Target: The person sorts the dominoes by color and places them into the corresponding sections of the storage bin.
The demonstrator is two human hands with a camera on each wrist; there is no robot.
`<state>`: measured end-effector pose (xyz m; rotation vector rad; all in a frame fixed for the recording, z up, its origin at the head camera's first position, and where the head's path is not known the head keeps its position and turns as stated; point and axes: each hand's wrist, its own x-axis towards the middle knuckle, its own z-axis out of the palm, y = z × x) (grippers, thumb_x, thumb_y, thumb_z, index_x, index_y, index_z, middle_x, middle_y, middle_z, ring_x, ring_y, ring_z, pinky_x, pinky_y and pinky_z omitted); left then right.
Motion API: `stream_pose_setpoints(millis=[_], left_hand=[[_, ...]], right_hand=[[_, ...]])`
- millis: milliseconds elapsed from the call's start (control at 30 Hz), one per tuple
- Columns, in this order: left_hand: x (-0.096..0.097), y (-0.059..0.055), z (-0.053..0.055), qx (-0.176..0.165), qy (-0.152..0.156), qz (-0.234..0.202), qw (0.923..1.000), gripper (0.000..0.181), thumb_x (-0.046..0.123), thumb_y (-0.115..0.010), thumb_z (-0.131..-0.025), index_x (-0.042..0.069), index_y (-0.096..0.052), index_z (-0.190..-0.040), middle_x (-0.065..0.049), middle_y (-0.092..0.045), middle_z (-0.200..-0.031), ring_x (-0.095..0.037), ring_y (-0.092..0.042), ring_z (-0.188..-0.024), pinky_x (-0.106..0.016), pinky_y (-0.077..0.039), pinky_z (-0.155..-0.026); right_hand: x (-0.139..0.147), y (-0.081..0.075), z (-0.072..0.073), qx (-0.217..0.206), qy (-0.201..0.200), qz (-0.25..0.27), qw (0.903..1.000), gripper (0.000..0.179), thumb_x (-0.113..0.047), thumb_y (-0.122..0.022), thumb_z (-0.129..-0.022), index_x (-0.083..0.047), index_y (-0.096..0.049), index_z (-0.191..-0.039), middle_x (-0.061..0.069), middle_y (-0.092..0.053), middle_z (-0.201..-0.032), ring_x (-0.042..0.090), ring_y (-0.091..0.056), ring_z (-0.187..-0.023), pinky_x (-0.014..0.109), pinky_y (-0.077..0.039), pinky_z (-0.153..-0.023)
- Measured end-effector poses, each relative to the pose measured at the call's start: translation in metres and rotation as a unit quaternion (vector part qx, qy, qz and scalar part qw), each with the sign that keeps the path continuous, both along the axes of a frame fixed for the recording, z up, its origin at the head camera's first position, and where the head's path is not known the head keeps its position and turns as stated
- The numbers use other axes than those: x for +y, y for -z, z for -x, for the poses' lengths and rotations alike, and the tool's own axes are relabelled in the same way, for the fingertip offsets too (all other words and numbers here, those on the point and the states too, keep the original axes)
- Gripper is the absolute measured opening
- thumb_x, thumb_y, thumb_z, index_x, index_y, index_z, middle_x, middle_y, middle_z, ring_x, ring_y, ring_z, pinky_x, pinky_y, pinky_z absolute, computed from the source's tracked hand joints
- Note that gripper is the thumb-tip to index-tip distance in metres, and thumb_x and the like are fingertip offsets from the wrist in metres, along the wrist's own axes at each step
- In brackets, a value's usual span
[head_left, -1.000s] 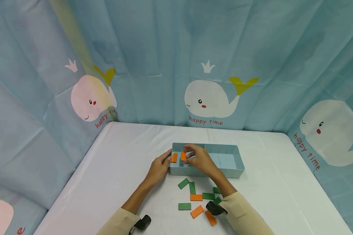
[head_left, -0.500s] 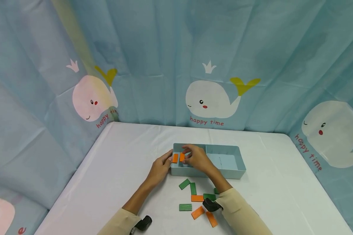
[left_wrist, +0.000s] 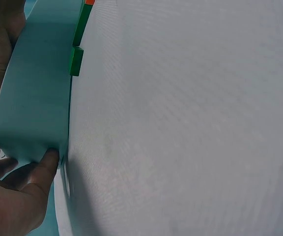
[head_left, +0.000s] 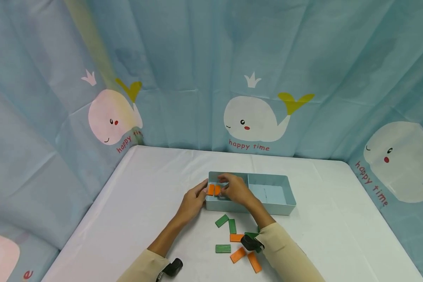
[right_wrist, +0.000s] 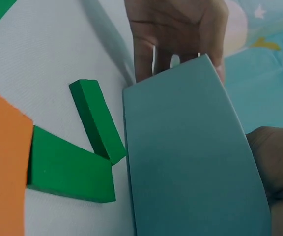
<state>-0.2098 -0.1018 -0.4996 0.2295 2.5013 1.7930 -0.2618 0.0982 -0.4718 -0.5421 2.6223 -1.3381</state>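
A pale blue box (head_left: 232, 206) with a divider lies across the table. My left hand (head_left: 192, 201) holds its left end, thumb at the rim and fingers against the outer end wall (left_wrist: 31, 142). In the left compartment stands one orange block (head_left: 210, 190), beside that thumb. My right hand (head_left: 237, 190) reaches into the same compartment and pinches a second orange block (head_left: 217, 190), close beside the first. The box's front wall (right_wrist: 190, 157) hides that block and my right fingertips in the right wrist view.
In front of the box lie several loose green blocks (head_left: 223, 248) and orange blocks (head_left: 237, 255), some partly covered by my right sleeve (head_left: 285, 250). The right compartment (head_left: 273, 194) shows a bare floor. A whale-print curtain (head_left: 183, 109) hangs behind the white table (head_left: 155, 176).
My right hand has moved slightly left and lowered the second orange block, closing the gap to the first. My left hand has stayed at the box's end.
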Motion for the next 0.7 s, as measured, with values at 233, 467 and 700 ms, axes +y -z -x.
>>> stream_pose_setpoints(millis=[233,467,700], left_hand=[[0.0,0.001,0.001,0.004,0.002,0.0,1.0,0.052,0.024,-0.048,-0.115,0.007,-0.041,-0.163,-0.007,-0.043,-0.167,-0.032,-0.038,-0.156,-0.056,-0.032,-0.128],[-0.001,0.001,0.001,0.005,0.005,-0.007,1.0,0.051,0.023,-0.048,-0.115,0.009,-0.041,-0.163,-0.008,-0.044,-0.167,-0.032,-0.039,-0.156,-0.055,-0.032,-0.128],[-0.001,0.0,-0.001,0.002,0.005,-0.009,0.9999,0.051,0.023,-0.048,-0.115,0.01,-0.041,-0.164,-0.007,-0.044,-0.167,-0.031,-0.039,-0.155,-0.054,-0.033,-0.127]], right_hand=[[0.005,0.0,-0.004,0.02,-0.001,0.019,0.9996,0.056,0.006,-0.079,-0.091,-0.003,-0.063,-0.144,0.017,-0.068,-0.14,0.033,-0.072,-0.116,0.042,-0.065,-0.091],[0.014,-0.004,-0.012,0.032,-0.014,0.052,0.998,0.053,0.003,-0.078,-0.093,-0.006,-0.064,-0.144,0.016,-0.068,-0.14,0.031,-0.073,-0.116,0.037,-0.065,-0.089],[0.022,-0.005,-0.02,0.061,-0.021,0.058,0.9962,0.051,-0.001,-0.079,-0.094,-0.004,-0.064,-0.143,0.019,-0.07,-0.135,0.028,-0.075,-0.111,0.034,-0.065,-0.09]])
